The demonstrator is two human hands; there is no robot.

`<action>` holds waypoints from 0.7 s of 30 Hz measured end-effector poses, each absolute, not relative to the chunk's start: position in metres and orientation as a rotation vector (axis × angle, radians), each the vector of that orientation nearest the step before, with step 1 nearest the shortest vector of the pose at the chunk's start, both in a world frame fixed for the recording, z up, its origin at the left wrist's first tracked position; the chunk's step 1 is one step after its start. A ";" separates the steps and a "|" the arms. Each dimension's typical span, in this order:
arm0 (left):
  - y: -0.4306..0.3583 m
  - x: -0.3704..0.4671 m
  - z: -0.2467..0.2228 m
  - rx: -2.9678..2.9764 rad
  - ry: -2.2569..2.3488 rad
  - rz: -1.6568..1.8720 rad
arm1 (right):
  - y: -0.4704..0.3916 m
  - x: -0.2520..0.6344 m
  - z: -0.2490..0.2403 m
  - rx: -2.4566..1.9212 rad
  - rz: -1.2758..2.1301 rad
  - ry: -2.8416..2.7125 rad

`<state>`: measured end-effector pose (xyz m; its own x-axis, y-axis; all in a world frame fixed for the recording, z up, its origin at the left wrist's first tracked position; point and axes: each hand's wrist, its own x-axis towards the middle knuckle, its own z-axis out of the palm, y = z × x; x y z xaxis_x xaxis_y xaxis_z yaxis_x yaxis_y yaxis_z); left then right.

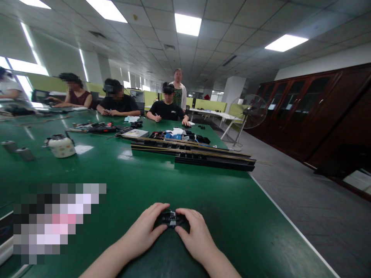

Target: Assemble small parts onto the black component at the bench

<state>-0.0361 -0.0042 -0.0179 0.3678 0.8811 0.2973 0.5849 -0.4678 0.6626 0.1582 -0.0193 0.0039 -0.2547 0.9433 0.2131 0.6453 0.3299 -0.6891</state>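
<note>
A small black part (pixel 173 219) with shiny or clear bits on top lies low over the green table, close to the front edge. Its exact kind is too small to make out. My left hand (pixel 147 227) grips it from the left, thumb in front and fingers behind. From the right, my right hand (pixel 197 233) holds it the same way, its thumb and fingers curled around that end. I cannot tell whether the part rests on the tabletop or is slightly lifted.
Long black rails (pixel 214 163) with thin brass-coloured rods lie ahead across the green table (pixel 139 189). A cream jar (pixel 61 146) and two grey cylinders (pixel 25 154) stand left. Tools (pixel 98 127) lie farther back. Several people sit around the table; a fan (pixel 246 112) stands right.
</note>
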 end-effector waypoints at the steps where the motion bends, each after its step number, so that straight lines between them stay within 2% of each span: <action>1: -0.005 -0.036 -0.018 2.182 1.274 0.873 | -0.019 0.158 0.004 -1.395 0.634 -1.993; 21: -0.004 -0.036 -0.017 2.152 1.257 0.870 | -0.021 0.159 0.007 -1.366 0.641 -2.026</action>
<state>-0.0358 -0.0036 -0.0172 0.3708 0.8872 0.2748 0.5698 -0.4509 0.6871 0.1595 -0.0208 0.0070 -0.2853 0.9342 0.2139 0.6409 0.3520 -0.6821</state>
